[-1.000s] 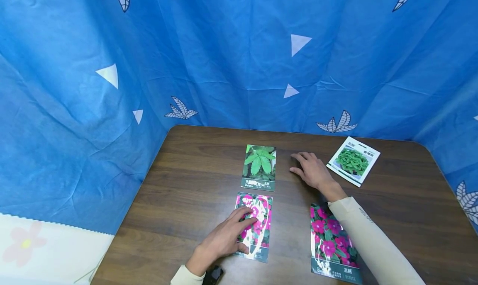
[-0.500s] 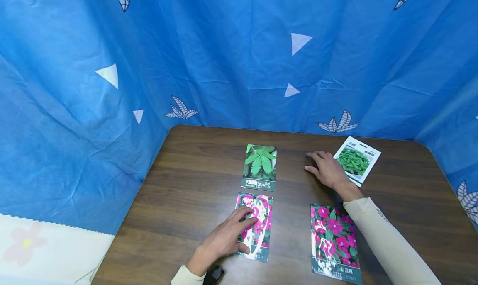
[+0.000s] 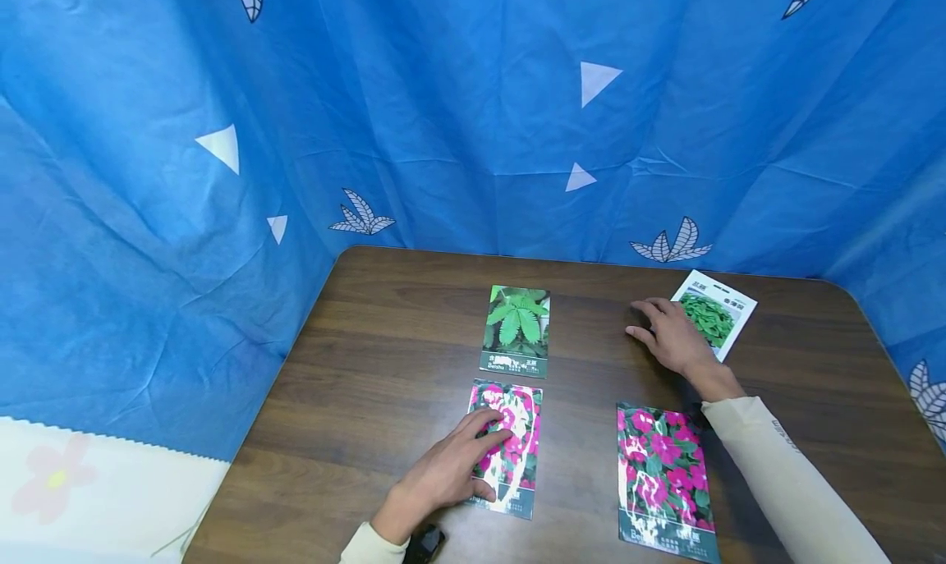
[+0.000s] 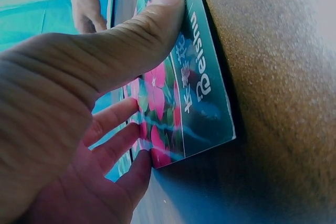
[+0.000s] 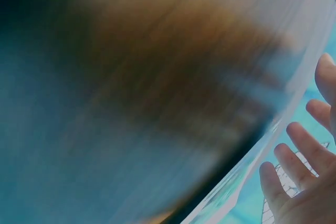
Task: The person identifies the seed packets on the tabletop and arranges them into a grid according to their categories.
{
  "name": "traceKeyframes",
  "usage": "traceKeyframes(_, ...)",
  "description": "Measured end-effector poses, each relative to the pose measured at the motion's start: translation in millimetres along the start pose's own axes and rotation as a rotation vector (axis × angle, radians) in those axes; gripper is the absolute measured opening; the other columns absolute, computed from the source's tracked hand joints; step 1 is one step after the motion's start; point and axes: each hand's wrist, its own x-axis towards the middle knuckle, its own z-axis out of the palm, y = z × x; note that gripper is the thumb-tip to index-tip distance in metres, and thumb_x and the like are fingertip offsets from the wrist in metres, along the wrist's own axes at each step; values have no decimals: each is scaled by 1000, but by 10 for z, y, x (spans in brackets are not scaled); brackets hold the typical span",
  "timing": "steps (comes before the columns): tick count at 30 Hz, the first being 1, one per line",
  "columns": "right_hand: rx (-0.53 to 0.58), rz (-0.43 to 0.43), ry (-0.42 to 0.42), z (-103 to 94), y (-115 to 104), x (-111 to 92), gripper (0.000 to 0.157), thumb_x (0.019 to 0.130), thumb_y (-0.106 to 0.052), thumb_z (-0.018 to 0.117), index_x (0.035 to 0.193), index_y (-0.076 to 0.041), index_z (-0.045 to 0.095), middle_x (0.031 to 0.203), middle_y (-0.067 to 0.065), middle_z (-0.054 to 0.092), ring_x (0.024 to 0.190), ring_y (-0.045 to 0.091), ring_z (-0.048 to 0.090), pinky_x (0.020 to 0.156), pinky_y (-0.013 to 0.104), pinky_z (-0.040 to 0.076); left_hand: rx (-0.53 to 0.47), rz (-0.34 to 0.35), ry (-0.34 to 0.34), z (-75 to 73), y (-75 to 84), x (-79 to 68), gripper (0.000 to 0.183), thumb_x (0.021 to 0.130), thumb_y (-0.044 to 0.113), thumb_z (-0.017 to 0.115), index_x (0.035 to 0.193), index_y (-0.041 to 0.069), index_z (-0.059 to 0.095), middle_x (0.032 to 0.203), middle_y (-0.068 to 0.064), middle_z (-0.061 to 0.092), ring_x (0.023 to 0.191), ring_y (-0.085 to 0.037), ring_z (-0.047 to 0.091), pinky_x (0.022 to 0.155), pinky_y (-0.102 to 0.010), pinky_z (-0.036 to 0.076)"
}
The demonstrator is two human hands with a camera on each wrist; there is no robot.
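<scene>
My left hand (image 3: 448, 465) rests on a glossy packet with pink flowers (image 3: 517, 449), thumb and fingers spread over its printed face; the left wrist view shows the thumb lying across the packet's green label (image 4: 207, 87). Up at the right, my right hand (image 3: 674, 338) is over the near left part of a white packet picturing green leaves (image 3: 713, 314). Its fingers are loosely extended and hold nothing; whether they touch the packet I cannot tell. In the right wrist view the fingers (image 5: 299, 166) appear apart beside that packet's edge.
Beyond the left packet lies another with a green leaf picture (image 3: 515, 330). A second pink-flower packet (image 3: 665, 478) lies near the right forearm. The brown wooden table (image 3: 355, 400) ends at a blue curtain (image 3: 458, 112) at the back and sides.
My right hand has moved to the right, from between the packets to over the white leaf packet, partly covering it. The left hand has stayed on the pink-flower packet.
</scene>
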Motion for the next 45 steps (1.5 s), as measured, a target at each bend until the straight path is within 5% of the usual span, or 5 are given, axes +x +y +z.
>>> traceKeyframes(13, -21, 16, 29, -145, 330, -107, 47, 102, -27, 58, 138, 2, 49, 138, 34, 45, 127, 54, 40, 104, 71, 36, 43, 48, 31, 2, -2, 30, 82, 73, 43, 84, 145, 16, 54, 154, -6, 39, 145, -23, 35, 110, -28, 46)
traceKeyframes(26, -42, 74, 60, -148, 545, -210, 51, 101, -26, 59, 138, 5, 44, 140, 37, 37, 124, 57, 35, 100, 75, 34, 14, 7, 7, -10, 11, 39, 81, 74, 42, 84, 145, 17, 54, 155, -4, 39, 145, -23, 35, 109, -30, 47)
traceKeyframes(45, -41, 68, -10, -82, 542, -250, 49, 103, -28, 55, 139, 4, 46, 140, 34, 36, 124, 55, 34, 102, 74, 34, 19, 17, 24, 18, -6, -1, 80, 73, 43, 84, 144, 17, 55, 153, -3, 40, 144, -21, 36, 109, -29, 47)
